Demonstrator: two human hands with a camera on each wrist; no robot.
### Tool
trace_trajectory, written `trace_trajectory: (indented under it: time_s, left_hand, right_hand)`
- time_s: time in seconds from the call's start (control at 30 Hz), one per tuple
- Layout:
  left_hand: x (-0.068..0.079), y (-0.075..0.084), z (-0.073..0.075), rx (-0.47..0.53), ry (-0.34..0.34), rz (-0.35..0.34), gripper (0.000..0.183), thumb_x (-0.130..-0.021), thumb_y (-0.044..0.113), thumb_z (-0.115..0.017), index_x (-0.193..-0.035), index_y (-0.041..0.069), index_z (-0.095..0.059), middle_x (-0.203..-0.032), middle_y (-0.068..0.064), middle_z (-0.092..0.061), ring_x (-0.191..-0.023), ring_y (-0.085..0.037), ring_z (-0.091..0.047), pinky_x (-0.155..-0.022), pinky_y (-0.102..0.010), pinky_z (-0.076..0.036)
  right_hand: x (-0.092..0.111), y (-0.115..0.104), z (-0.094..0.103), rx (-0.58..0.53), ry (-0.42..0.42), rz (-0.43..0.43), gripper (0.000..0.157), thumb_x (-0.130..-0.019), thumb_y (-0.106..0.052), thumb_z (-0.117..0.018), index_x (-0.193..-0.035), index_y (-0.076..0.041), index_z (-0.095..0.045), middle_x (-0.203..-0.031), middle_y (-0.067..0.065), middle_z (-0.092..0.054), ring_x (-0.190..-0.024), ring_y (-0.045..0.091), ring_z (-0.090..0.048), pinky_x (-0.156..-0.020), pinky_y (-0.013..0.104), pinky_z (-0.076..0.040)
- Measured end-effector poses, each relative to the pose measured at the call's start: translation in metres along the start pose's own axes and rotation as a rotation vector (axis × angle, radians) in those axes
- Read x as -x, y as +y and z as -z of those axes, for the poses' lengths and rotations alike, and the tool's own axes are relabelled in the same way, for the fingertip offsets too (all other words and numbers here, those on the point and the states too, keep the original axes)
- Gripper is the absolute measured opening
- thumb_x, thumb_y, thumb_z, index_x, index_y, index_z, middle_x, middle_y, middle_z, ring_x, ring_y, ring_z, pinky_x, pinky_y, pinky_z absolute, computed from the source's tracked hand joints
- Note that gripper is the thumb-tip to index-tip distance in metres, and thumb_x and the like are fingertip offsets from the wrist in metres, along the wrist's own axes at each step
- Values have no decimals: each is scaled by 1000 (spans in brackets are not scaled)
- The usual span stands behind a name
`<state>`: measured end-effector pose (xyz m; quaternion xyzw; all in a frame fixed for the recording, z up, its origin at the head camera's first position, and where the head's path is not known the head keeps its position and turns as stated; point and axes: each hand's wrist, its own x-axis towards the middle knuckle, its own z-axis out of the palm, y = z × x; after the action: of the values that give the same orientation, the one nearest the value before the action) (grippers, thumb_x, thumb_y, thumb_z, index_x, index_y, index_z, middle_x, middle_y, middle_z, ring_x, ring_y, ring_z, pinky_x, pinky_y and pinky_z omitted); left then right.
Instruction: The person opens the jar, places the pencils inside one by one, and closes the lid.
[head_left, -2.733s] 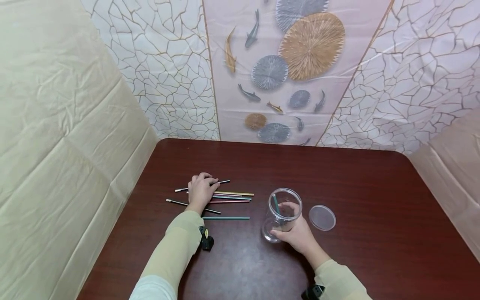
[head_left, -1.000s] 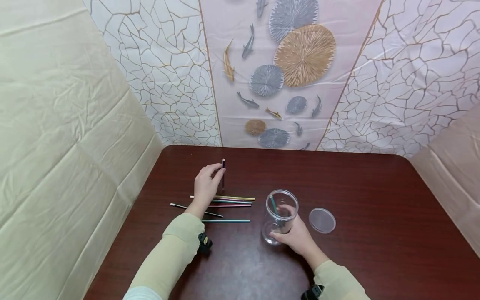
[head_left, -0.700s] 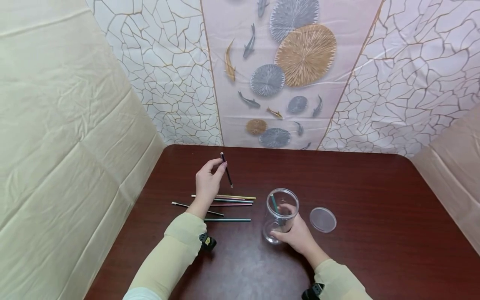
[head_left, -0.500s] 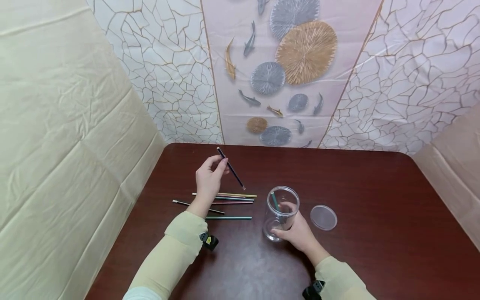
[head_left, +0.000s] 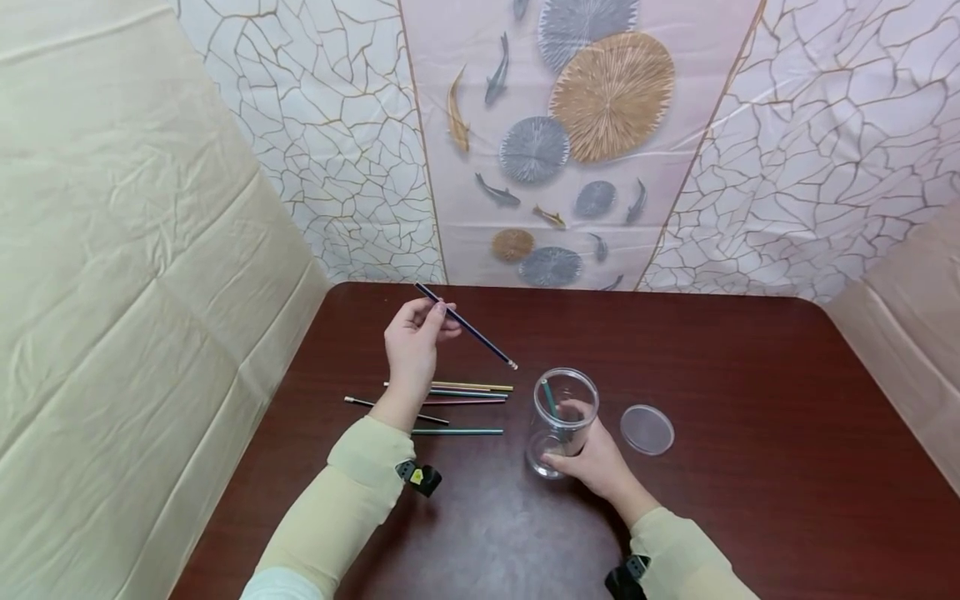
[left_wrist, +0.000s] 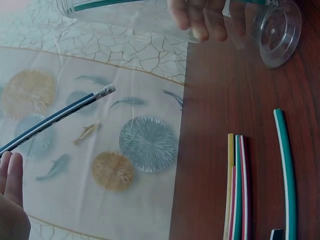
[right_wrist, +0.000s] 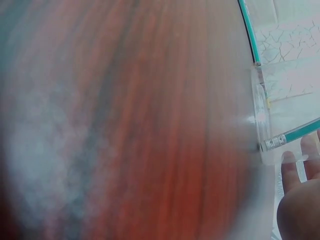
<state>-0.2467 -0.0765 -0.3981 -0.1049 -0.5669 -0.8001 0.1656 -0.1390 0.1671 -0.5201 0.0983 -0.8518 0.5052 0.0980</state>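
My left hand (head_left: 412, 346) pinches a dark blue striped pencil (head_left: 480, 336) between thumb and fingers, above the far left of the table. The pencil slants down to the right, its metal-banded eraser end (left_wrist: 106, 90) lowest and apart from the jar. My right hand (head_left: 597, 461) grips a clear plastic jar (head_left: 542, 437) that stands upright on the table. Inside the jar leans one green pencil (head_left: 551, 398), its eraser end (right_wrist: 272, 144) at the bottom. Below the left hand lie several pencils (head_left: 480, 387) in yellow, green and red, partly hidden by the wrist.
A round clear lid (head_left: 647, 430) lies right of the jar. A black pencil (head_left: 358, 402) and a green pencil (head_left: 465, 432) lie apart on the dark wooden table (head_left: 735, 500). A patterned cloth (head_left: 360, 167) hangs behind the table's far edge.
My left hand has picked the dark pencil up from the table, raised it and turned it from upright to a slant towards the jar. The right hand and jar have stayed in place.
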Motion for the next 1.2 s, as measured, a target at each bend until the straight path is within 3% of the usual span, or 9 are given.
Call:
trace_trajectory:
  time_s: [0.13,0.3,0.4,0.53,0.73,0.87,0.97,1.2]
  left_hand:
    - [0,4,-4,21,-12,0,14,-90,5,-61,-96,-7,-57,-95,-34,-62,-61,-17,-65,-62,-38,-56]
    - [3,10,-9,80,11,-4,12,-91,2,-58,-93,-7,-52,-85,-20,-68,-59,-19,-66,-60,-40,-56]
    - [8,16,-14,104,-4,-19,8,-91,2,-57,-91,-3,-51,-84,-23,-66,-59,-19,-66,-60,-40,-56]
    - [15,21,-21,121,-63,-31,9,-91,3,-57,-96,2,-49,-86,-24,-65,-62,-20,-66,-62,-40,-56]
    - [21,22,-24,134,-83,-27,23,-91,-2,-53,-111,-6,-42,-83,-12,-67,-60,-19,-66,-62,-38,-56]
    - [21,23,-24,145,-63,-68,26,-91,-2,-53,-112,-12,-39,-84,-13,-67,-61,-19,-66,-61,-38,-56]
    - [22,24,-24,165,-63,-92,22,-91,-2,-54,-109,-8,-42,-84,-12,-67,-61,-18,-66,-60,-37,-56]
    - [24,25,-27,153,-114,-58,21,-91,-5,-50,-112,-2,-45,-80,-9,-66,-58,-17,-65,-59,-35,-56]
  right_hand:
    - [1,1,0,1,-2,-11,79,-58,-10,-88,-123,-7,-43,-120,12,-56,-106,23,-54,-89,26,-40]
    - [2,3,-1,-17,1,-2,76,-60,-9,-88,-121,-4,-42,-119,15,-55,-107,25,-53,-89,20,-38]
    - [1,3,-1,-17,2,5,76,-60,-9,-88,-120,-3,-42,-117,17,-55,-105,25,-53,-88,20,-38]
    - [1,1,-1,-7,-7,-15,78,-60,-11,-88,-121,-6,-40,-118,14,-55,-104,24,-55,-87,26,-42]
    - [1,2,-1,30,-23,-38,80,-61,-15,-88,-123,-11,-38,-118,8,-58,-100,20,-56,-85,36,-44]
    - [1,2,-1,26,-26,-41,81,-59,-14,-88,-123,-11,-37,-118,8,-58,-100,20,-57,-85,37,-44]
    - [2,3,-1,23,-22,-42,82,-59,-14,-89,-123,-11,-38,-117,8,-58,-100,20,-56,-85,37,-44]
    - [2,4,0,6,-29,-42,82,-60,-14,-88,-123,-10,-38,-116,9,-59,-101,20,-56,-86,36,-43]
